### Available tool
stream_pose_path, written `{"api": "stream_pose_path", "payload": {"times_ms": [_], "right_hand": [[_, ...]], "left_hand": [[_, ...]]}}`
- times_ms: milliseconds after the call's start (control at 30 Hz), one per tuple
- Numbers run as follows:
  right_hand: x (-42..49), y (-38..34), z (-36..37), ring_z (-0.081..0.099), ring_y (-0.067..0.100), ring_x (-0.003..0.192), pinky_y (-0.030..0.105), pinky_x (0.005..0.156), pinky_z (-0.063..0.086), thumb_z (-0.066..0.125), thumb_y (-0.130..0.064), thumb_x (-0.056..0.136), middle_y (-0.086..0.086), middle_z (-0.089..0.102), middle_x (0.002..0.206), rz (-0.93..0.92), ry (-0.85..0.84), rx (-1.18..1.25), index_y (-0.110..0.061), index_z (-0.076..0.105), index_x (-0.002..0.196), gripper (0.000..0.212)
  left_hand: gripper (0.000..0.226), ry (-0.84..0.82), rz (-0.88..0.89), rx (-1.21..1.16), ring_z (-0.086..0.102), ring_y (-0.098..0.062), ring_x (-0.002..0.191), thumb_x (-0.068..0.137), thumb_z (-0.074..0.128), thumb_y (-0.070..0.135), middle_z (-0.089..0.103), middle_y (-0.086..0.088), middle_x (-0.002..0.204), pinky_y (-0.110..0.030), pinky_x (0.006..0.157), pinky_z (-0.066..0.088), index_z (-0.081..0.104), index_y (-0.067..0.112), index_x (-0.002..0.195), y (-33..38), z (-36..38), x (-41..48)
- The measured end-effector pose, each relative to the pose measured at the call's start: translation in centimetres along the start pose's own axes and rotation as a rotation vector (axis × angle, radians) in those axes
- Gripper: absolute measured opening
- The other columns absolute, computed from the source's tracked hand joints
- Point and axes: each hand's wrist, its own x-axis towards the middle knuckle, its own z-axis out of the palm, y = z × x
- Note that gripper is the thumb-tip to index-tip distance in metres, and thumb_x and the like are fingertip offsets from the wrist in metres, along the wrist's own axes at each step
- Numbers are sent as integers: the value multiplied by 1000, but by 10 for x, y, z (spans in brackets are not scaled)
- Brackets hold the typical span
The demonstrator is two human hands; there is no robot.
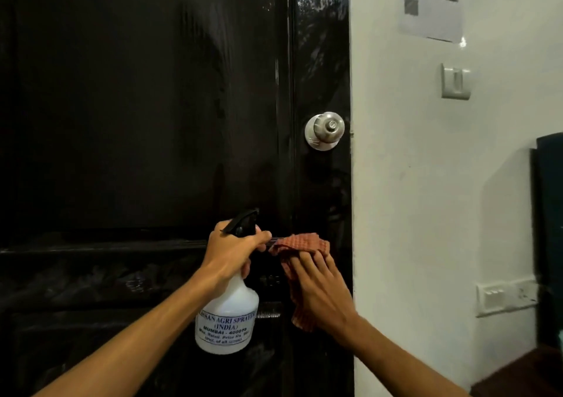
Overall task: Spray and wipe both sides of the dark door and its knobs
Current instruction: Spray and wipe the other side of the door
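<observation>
A person's left hand (234,250) and right hand (323,290), both bare, seen from a head-worn camera. Back from the fingers (307,262), slim wrists widen into the left forearm (137,335) and right forearm (396,360), bare down to the bottom edge.

knob (324,130) on door (152,107), right edge | bottle (227,314) left of cloth (304,242) | cloth seemingly against door
</observation>
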Motion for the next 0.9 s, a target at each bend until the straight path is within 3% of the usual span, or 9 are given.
{"api": "stream_pose_path", "payload": {"times_ms": [100, 233, 333, 433, 500, 567, 700, 833, 900], "right_hand": [[36, 44, -15, 49, 34, 127, 47, 112, 32, 51, -37, 92, 8, 44, 141, 89, -34, 101, -19, 46, 145, 56], [105, 97, -36, 29, 35, 147, 53, 119, 31, 36, -37, 98, 13, 20, 163, 376, 97, 202, -21, 28, 160, 65], [84, 90, -23, 16, 36, 154, 54, 124, 21, 40, -42, 105, 15, 16, 166, 291, 124, 153, -19, 25, 162, 64], [-1, 53, 10, 19, 36, 154, 52, 127, 8, 41, -43, 106, 12, 24, 166, 152, -41, 140, -28, 18, 164, 64], [-20, 59, 14, 42, 35, 140, 46, 125, 17, 45, -43, 103, 7, 37, 155, 53, -121, 111, -36, 14, 163, 68], [11, 77, 7, 48, 35, 132, 44, 120, 27, 43, -41, 102, 7, 38, 150, 108, -64, 133, -32, 24, 161, 63], [68, 74, -6, 14, 35, 155, 50, 127, 16, 34, -42, 100, 14, 15, 166, 395, 67, 258, -21, 22, 163, 67], [54, 44, 8, 23, 30, 154, 52, 126, 19, 48, -40, 100, 9, 28, 164, 3, -42, 183, -19, 27, 162, 69], [86, 55, 2, 30, 27, 151, 50, 124, 25, 50, -41, 99, 7, 36, 160, -13, 24, 170, -18, 32, 159, 67]], "left_hand": [[17, -36, -29, 0, 48, -18, 42, 87, 81, 20, 73, -9, 75, -28, 45, 40, 71, 6, 90, -5, 13, -6], [17, -77, 17, -10, 49, -16, 41, 88, 80, 20, 73, -8, 73, -28, 44, 40, 71, 6, 89, 11, 30, 2], [20, -79, 57, -16, 49, -20, 41, 87, 80, 20, 75, -11, 75, -28, 44, 41, 70, 2, 89, 22, 39, 11], [21, -104, 61, -16, 48, -21, 40, 87, 80, 20, 74, -14, 75, -28, 43, 40, 70, 2, 85, 17, 45, 8], [21, -126, 52, -5, 48, -20, 40, 87, 80, 20, 74, -15, 76, -27, 42, 39, 70, 3, 83, 9, 49, 4], [20, -128, 31, -13, 48, -20, 41, 88, 80, 21, 74, -12, 76, -27, 42, 38, 70, 3, 85, 3, 51, 3], [19, -92, 10, -25, 47, -19, 40, 88, 79, 19, 71, -8, 70, -27, 42, 38, 69, 2, 85, 1, 49, 9], [21, -33, 42, -43, 47, -20, 41, 86, 81, 20, 69, -10, 68, -28, 42, 39, 69, 3, 84, 16, 36, 20], [19, -34, 72, -18, 48, -20, 42, 85, 82, 21, 72, -9, 70, -29, 43, 40, 71, 5, 83, 28, 28, 25]]}}
